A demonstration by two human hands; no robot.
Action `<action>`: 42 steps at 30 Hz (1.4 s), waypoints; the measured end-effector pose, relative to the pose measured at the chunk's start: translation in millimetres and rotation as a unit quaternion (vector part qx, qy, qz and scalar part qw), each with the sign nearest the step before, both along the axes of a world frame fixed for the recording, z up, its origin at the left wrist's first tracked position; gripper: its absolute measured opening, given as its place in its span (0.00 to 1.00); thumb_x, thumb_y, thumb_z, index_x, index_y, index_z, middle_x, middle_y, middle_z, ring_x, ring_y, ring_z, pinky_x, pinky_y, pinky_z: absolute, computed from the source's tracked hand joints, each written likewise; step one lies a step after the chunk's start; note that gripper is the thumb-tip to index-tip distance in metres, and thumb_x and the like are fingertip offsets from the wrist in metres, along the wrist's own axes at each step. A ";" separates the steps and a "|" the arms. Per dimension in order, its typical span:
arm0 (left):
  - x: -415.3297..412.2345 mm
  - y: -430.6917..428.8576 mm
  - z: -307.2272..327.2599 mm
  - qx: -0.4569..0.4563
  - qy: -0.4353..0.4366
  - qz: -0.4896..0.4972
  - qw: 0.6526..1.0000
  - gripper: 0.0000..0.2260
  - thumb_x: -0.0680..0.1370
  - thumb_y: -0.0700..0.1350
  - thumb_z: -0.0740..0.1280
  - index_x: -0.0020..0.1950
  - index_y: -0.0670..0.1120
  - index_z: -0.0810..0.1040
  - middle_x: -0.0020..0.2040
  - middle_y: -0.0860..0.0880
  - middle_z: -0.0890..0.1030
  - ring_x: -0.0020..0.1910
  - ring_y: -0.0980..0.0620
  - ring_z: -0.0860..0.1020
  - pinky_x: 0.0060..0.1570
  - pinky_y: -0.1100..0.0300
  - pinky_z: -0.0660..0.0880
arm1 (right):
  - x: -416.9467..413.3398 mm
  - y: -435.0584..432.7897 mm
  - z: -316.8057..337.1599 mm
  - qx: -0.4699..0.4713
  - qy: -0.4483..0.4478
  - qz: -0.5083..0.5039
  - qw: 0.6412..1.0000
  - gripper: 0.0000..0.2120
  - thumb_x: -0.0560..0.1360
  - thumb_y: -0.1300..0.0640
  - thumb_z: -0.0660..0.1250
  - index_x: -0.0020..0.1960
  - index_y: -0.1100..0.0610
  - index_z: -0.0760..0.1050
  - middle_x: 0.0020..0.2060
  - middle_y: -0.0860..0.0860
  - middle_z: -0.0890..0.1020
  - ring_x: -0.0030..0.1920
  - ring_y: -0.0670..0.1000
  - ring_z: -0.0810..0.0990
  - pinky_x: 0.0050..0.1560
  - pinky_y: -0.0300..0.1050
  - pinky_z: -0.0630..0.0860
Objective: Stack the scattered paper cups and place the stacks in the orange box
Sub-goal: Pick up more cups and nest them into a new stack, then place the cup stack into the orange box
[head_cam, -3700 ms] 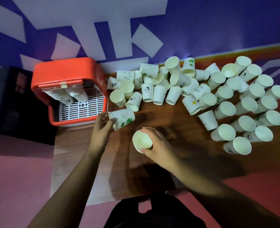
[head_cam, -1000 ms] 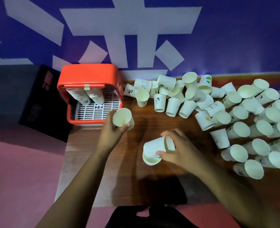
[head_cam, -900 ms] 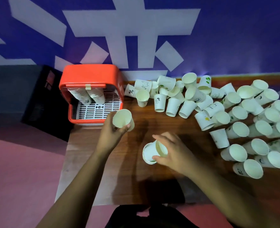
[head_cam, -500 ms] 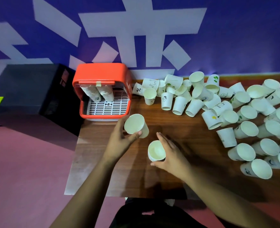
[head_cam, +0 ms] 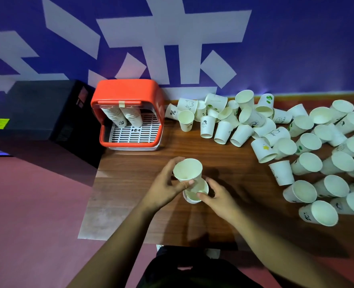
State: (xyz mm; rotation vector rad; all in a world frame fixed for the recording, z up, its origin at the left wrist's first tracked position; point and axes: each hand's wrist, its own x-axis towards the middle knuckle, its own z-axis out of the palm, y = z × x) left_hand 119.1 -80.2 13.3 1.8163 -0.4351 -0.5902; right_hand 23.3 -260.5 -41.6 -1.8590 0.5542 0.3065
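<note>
The left hand (head_cam: 165, 186) has its fingers and thumb curled round the wall of the upper cup (head_cam: 187, 169), mouth facing up. The right hand (head_cam: 218, 197) cradles the lower cup (head_cam: 194, 196) with bent fingers on its right side, just above the worktop (head_cam: 130, 204). The relation that matters is between these two. The upper cup's base sits right over the lower cup's open mouth and seems to have started into it, though how deep it goes is hidden by the left thumb. Both long axes run roughly upright and nearly in line, with the upper cup offset a little toward the far left. Nesting them probably needs a short push straight down along that shared axis while the right hand steadies the lower cup. The orange box (head_cam: 128, 93) stands at the far left edge, already holding two leaning stacks (head_cam: 128, 116), and lies nearer the left hand. The loose cups (head_cam: 309, 142), many on their sides, spread over the far and right part of the worktop, closer to the right hand.
</note>
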 end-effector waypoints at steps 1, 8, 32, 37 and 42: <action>-1.6 -0.3 0.4 0.000 -0.002 0.007 1.000 0.27 0.72 0.53 0.76 0.68 0.56 0.72 0.63 0.54 0.78 0.63 0.50 0.77 0.62 0.43 0.77 | 0.9 -0.1 0.6 -0.003 -0.002 0.005 1.000 0.26 0.74 0.55 0.72 0.70 0.52 0.70 0.61 0.43 0.78 0.63 0.44 0.75 0.62 0.40 0.70; -19.1 -0.6 -6.0 -0.018 0.017 0.059 0.998 0.25 0.74 0.52 0.75 0.68 0.51 0.73 0.63 0.51 0.79 0.64 0.48 0.77 0.63 0.43 0.76 | 0.9 -6.8 -0.8 0.013 0.007 0.029 0.999 0.36 0.72 0.48 0.72 0.76 0.53 0.63 0.72 0.48 0.69 0.71 0.50 0.68 0.71 0.50 0.67; -20.2 -2.8 -62.7 0.035 0.156 0.065 0.985 0.38 0.75 0.52 0.75 0.78 0.59 0.57 0.71 0.61 0.69 0.67 0.64 0.72 0.63 0.64 0.74 | 14.3 1.7 -32.1 0.082 0.036 0.038 0.995 0.35 0.76 0.52 0.70 0.78 0.55 0.58 0.75 0.51 0.66 0.73 0.50 0.65 0.65 0.38 0.63; 1.2 12.3 -50.2 -0.009 0.187 0.148 0.971 0.27 0.71 0.59 0.76 0.65 0.51 0.72 0.60 0.52 0.81 0.62 0.49 0.79 0.56 0.48 0.81 | 37.5 16.1 -21.7 0.094 0.018 0.027 0.995 0.36 0.73 0.56 0.73 0.77 0.53 0.60 0.67 0.51 0.72 0.64 0.50 0.74 0.55 0.37 0.71; 47.5 45.2 -17.4 -0.057 0.155 0.147 0.975 0.22 0.75 0.56 0.70 0.66 0.50 0.75 0.57 0.54 0.83 0.58 0.53 0.82 0.52 0.51 0.82 | 83.4 49.5 -2.4 0.017 -0.025 0.042 0.999 0.32 0.70 0.51 0.76 0.71 0.52 0.69 0.56 0.52 0.80 0.54 0.49 0.79 0.51 0.44 0.78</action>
